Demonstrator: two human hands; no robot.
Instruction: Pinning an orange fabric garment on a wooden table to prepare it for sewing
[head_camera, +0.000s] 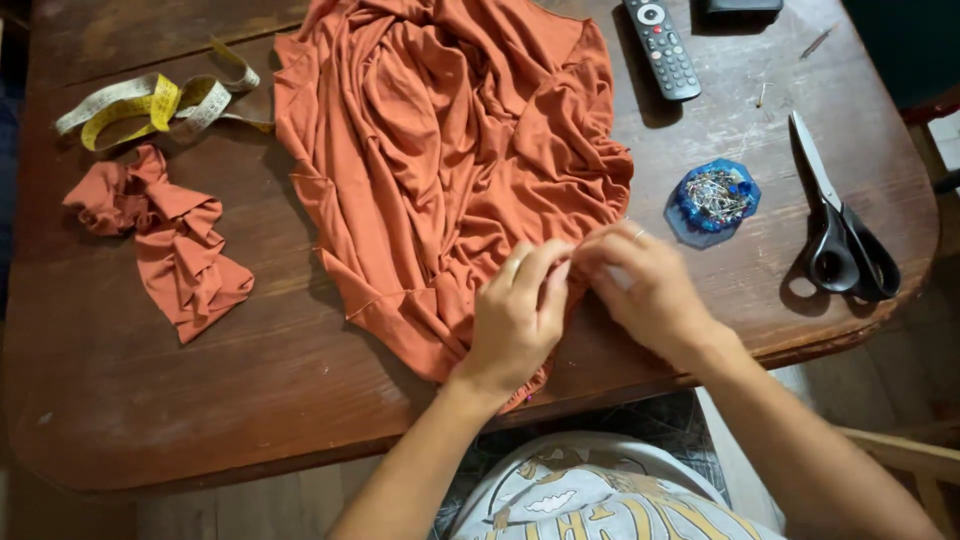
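Two bare hands, left hand (517, 318) and right hand (650, 290), pinch the near hem of crumpled rust-orange jersey fabric (440, 160) near the worn wooden table (150, 400) edge; fingers narrow; scissors (840, 220) lie well right.

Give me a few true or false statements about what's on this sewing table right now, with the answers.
1. Both hands, left hand and right hand, meet at the edge of the orange fabric. True.
2. The scissors lie left of the fabric. False: they lie to its right.
3. A tape measure sits above a small orange scrap. True.
4. The blue pin holder rests on the fabric. False: it rests on the wooden table.
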